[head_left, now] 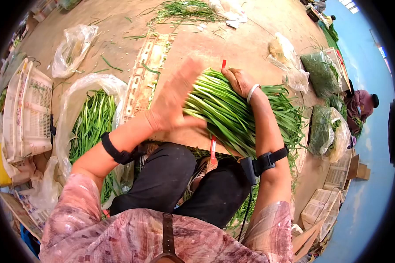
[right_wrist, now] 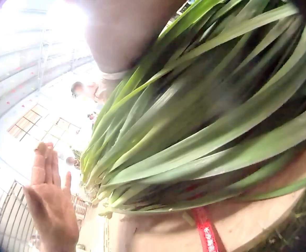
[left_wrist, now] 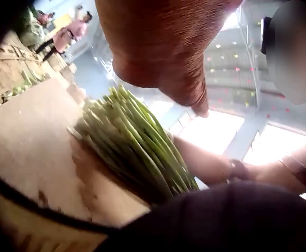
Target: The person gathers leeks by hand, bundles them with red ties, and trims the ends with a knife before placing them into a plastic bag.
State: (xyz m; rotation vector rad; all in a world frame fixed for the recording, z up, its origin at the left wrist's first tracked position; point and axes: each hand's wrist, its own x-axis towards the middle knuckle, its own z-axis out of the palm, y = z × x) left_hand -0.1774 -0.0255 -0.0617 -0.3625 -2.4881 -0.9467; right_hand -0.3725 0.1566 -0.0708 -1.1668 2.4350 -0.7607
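Note:
A thick bundle of garlic chives point(head_left: 221, 109) lies across a wooden board point(head_left: 186, 139) in front of the knees. My left hand point(head_left: 173, 98), slightly blurred, stands flat with straight fingers beside the pale stem ends. In the right wrist view the palm of that left hand point(right_wrist: 52, 210) faces the stems, apart from them. My right hand point(head_left: 240, 82) grips the far side of the bundle, fingers bent over its edge. A printed red tape point(right_wrist: 206, 231) runs beneath the chives, its two ends sticking out. Pale stem ends of the chives point(left_wrist: 124, 126) bunch together in the left wrist view.
Left of me, more chives point(head_left: 90, 127) fill a clear plastic bag point(head_left: 65, 109), near white crates point(head_left: 33, 109). A perforated plastic strip point(head_left: 140, 79) borders the board. On the right are bagged greens point(head_left: 322, 74) and a seated person point(head_left: 360, 103). Loose chives point(head_left: 184, 11) lie ahead.

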